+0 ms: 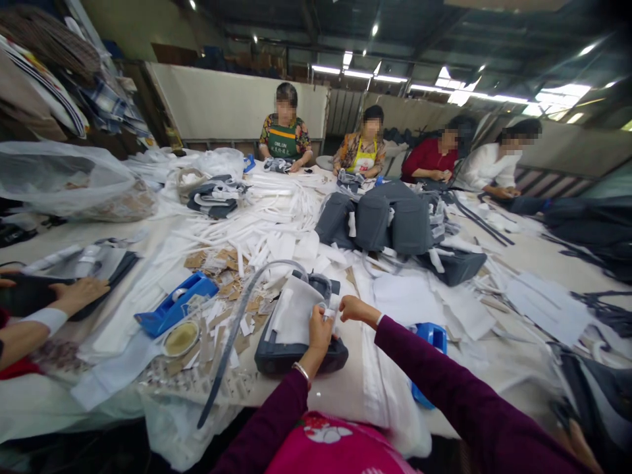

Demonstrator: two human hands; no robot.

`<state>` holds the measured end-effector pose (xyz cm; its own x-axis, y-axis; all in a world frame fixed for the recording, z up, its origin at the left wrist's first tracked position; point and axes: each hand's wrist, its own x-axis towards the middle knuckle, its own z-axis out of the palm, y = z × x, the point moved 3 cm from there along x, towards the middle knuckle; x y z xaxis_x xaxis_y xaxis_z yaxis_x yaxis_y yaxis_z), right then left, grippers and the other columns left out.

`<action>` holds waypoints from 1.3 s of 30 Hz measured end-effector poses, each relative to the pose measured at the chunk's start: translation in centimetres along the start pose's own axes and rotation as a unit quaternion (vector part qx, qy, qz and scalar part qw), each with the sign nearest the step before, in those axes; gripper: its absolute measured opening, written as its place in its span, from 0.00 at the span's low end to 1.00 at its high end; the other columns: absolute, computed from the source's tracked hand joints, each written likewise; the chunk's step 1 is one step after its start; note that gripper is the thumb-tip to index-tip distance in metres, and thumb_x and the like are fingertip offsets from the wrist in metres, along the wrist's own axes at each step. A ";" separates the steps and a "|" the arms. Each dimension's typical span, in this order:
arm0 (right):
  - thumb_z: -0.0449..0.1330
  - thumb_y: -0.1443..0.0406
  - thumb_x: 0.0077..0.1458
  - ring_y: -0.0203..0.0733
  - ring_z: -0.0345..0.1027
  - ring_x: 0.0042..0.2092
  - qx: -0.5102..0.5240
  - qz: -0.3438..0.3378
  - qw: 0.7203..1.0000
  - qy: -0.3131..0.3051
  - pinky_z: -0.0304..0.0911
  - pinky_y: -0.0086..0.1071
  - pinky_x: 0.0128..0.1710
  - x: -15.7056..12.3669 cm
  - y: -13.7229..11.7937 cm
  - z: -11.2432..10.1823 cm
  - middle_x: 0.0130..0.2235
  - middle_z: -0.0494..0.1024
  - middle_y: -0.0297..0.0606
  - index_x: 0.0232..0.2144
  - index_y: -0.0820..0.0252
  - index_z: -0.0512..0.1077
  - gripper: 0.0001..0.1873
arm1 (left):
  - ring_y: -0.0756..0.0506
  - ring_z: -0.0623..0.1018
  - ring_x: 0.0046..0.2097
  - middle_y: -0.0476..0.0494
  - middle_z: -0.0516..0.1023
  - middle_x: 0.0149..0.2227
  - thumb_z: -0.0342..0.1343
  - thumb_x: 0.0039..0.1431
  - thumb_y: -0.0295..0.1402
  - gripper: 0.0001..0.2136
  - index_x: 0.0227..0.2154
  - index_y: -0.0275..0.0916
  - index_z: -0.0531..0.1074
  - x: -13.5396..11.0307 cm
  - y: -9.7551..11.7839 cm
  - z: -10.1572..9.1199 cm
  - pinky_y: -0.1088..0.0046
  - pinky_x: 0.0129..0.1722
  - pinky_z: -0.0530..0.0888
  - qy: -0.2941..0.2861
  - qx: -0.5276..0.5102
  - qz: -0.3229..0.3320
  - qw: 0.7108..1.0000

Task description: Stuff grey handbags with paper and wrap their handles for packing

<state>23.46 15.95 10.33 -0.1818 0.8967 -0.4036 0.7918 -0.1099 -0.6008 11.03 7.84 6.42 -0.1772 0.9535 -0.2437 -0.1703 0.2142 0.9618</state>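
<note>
A dark grey bag (301,359) lies on the table right in front of me, with a white sheet (291,309) over its upper face. From its top a long grey strap (230,336) curves out to the left and hangs over the table edge. My left hand (320,332) closes on a bundled piece of strap with white wrapping (330,305) at the bag's right side. Beside it, my right hand (356,311) has its fingers curled together against the wrapping's right edge; what they pinch is too small to make out.
To the left lie a blue tape dispenser (180,299), a tape roll (180,338) and cardboard tags (217,270). Another blue dispenser (429,336) sits under my right forearm. Grey bags (380,220) are piled ahead. Co-workers' hands (81,293) work at left, others across the table.
</note>
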 end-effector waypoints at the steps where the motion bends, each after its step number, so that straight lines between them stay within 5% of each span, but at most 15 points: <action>1: 0.66 0.79 0.21 0.40 0.67 0.26 0.003 0.009 1.000 0.003 0.56 0.28 0.27 -0.1 0.4 0.0 0.15 0.68 0.28 0.11 0.60 0.70 0.13 | 0.52 0.69 0.19 0.55 0.68 0.23 0.59 0.48 0.34 0.12 0.32 0.42 0.60 0.0 0.0 0.0 0.79 0.17 0.65 -0.003 0.002 0.000 1.000; 7: 0.64 0.76 0.29 0.37 0.67 0.29 0.069 0.033 0.997 0.024 0.57 0.26 0.28 -0.4 2.3 1.6 0.22 0.72 0.29 0.24 0.63 0.72 0.13 | 0.52 0.69 0.17 0.53 0.71 0.24 0.56 0.47 0.36 0.12 0.32 0.40 0.58 0.3 0.0 0.3 0.77 0.14 0.65 -0.034 -0.003 -0.014 0.999; 18: 0.58 0.77 0.29 0.34 0.63 0.24 0.261 0.050 0.963 0.046 0.57 0.27 0.25 0.6 2.3 4.1 0.20 0.70 0.28 0.27 0.64 0.68 0.16 | 0.53 0.69 0.18 0.51 0.73 0.27 0.56 0.44 0.35 0.13 0.32 0.39 0.60 0.7 -0.2 0.3 0.78 0.14 0.66 -0.063 -0.019 -0.024 0.998; 27: 0.58 0.63 0.38 0.43 0.71 0.39 0.425 0.034 0.897 0.115 0.64 0.30 0.36 -4.6 2.1 4.3 0.35 0.77 0.39 0.44 0.63 0.67 0.26 | 0.50 0.72 0.21 0.49 0.74 0.27 0.59 0.43 0.37 0.17 0.35 0.39 0.62 0.7 -0.2 0.4 0.77 0.16 0.68 -0.053 -0.030 -0.034 0.998; 33: 0.65 0.60 0.34 0.43 0.71 0.29 0.546 0.017 0.837 0.041 0.62 0.30 0.23 -3.7 0.0 5.7 0.31 0.78 0.41 0.39 0.63 0.68 0.26 | 0.52 0.71 0.21 0.50 0.74 0.30 0.61 0.42 0.39 0.20 0.36 0.40 0.60 0.7 -0.4 0.2 0.78 0.17 0.68 -0.032 -0.032 -0.050 0.998; 39: 0.63 0.59 0.38 0.40 0.68 0.24 0.512 0.008 0.858 0.051 0.59 0.29 0.19 -2.9 -0.2 7.0 0.30 0.77 0.39 0.40 0.63 0.68 0.25 | 0.51 0.71 0.20 0.51 0.72 0.26 0.57 0.45 0.37 0.16 0.36 0.40 0.60 0.6 -0.9 0.5 0.75 0.19 0.69 -0.023 0.016 -0.074 0.997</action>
<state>19.70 10.33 6.80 -0.0830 0.9184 -0.3868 -0.1424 -0.3951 -0.9075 11.54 8.33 5.46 -0.1078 0.9197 -0.3775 -0.1609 0.3586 0.9195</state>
